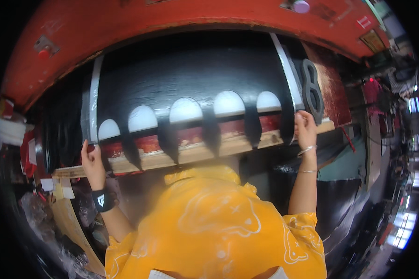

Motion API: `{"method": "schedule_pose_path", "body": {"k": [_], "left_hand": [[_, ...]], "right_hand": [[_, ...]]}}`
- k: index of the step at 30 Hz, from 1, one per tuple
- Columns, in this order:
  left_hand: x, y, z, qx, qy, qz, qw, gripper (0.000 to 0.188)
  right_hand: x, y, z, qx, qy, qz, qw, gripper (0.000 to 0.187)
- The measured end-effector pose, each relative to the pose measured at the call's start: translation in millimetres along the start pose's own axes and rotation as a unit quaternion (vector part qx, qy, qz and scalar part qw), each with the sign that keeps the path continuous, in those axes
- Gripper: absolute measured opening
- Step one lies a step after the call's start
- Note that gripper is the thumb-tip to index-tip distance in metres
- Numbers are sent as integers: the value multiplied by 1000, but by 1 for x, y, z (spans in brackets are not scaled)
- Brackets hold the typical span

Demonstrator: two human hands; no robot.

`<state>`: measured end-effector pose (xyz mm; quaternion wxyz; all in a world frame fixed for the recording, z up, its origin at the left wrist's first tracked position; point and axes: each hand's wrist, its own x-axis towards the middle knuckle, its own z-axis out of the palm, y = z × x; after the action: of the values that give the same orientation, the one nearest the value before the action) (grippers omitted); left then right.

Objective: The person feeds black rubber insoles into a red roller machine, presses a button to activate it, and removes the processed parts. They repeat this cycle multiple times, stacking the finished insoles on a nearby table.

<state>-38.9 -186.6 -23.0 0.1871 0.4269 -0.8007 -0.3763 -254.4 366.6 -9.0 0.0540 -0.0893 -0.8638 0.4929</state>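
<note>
Small number label point(364, 22) on red panel point(172, 11); white logo point(101, 200) on black wristband point(108, 197).

Worn red table point(231, 128), black sheet point(186, 69) atop

Both hands point(93, 163) hold a black sheet point(186, 65) beside two pale strips point(96, 83).

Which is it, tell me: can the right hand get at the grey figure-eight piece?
Probably yes: the right hand is close to the grey figure-eight piece, with nothing visible blocking the way, though it may first need to leave the white strip at its fingertips.
</note>
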Motion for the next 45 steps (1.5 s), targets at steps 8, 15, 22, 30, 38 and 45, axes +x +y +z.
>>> {"method": "schedule_pose_path", "body": {"k": [8, 15, 22, 30, 38, 45], "left_hand": [[38, 24, 15, -146, 12, 175, 974, 47], [90, 0, 37, -58, -18, 181, 982, 54], [117, -2, 37, -61, -17, 181, 981, 51], [104, -1, 45, -45, 0, 185, 982, 51], [89, 18, 43, 56, 34, 197, 978, 51], [61, 39, 42, 259, 89, 304, 912, 34]], "right_hand": [[18, -18, -1, 90, -35, -53, 994, 23], [42, -25, 19, -190, 41, -119, 974, 49], [22, -9, 30, -171, 88, -112, 975, 50], [32, -11, 36, -200, 125, -128, 963, 48], [37, -10, 37, -198, 121, -133, 964, 47], [25, -25, 29, -183, 121, -177, 959, 64]]}}
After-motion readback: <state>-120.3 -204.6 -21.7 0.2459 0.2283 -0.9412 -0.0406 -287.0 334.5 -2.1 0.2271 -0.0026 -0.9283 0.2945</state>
